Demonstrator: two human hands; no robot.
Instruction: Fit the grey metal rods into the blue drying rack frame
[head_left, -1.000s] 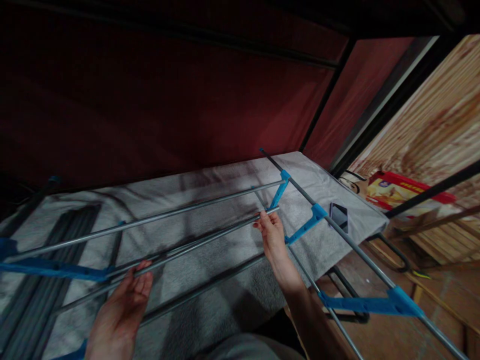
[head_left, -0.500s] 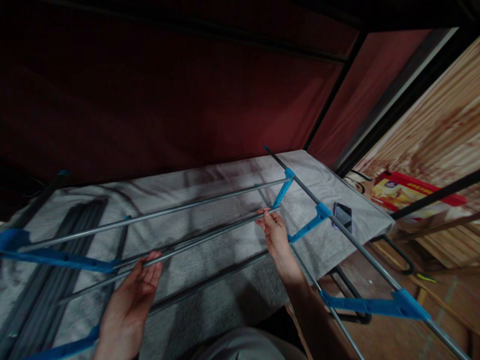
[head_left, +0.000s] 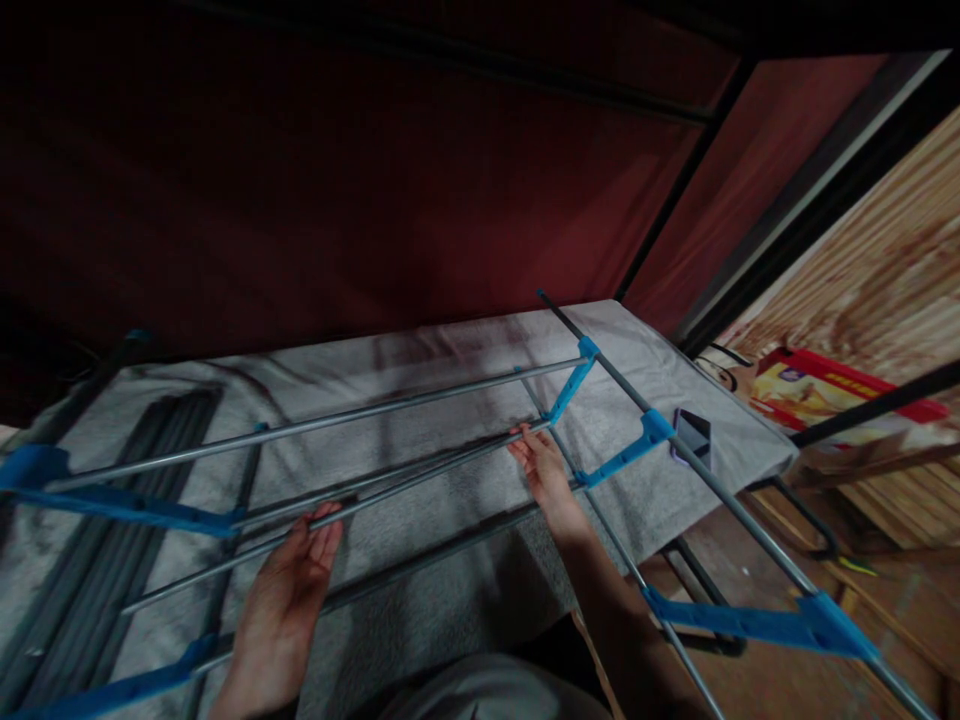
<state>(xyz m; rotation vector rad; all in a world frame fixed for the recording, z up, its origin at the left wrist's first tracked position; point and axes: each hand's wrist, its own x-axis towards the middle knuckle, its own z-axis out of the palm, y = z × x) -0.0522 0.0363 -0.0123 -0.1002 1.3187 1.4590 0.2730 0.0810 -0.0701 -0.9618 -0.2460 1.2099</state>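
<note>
A long grey metal rod [head_left: 420, 475] runs across the frame of a rack made of metal tubes and blue plastic brackets. My right hand [head_left: 541, 470] pinches the rod's right end just beside a blue bracket [head_left: 571, 381]. My left hand [head_left: 296, 575] cups the same rod from below near its left part, fingers curled round it. A second rod [head_left: 337, 422] lies parallel behind it, joined to blue brackets at both ends.
A grey cloth-covered surface [head_left: 450, 350] lies under the rack, with a dark phone [head_left: 691, 435] near its right edge. Dark tubes [head_left: 105, 560] lie at the left. A side tube with blue brackets [head_left: 750, 620] runs to the lower right. A red box [head_left: 817, 390] lies by wooden planks.
Both hands keep hold of the rod. The view has shifted, so the rack and hands sit a little more to the right; the rod's right end sits closer to the blue bracket.
</note>
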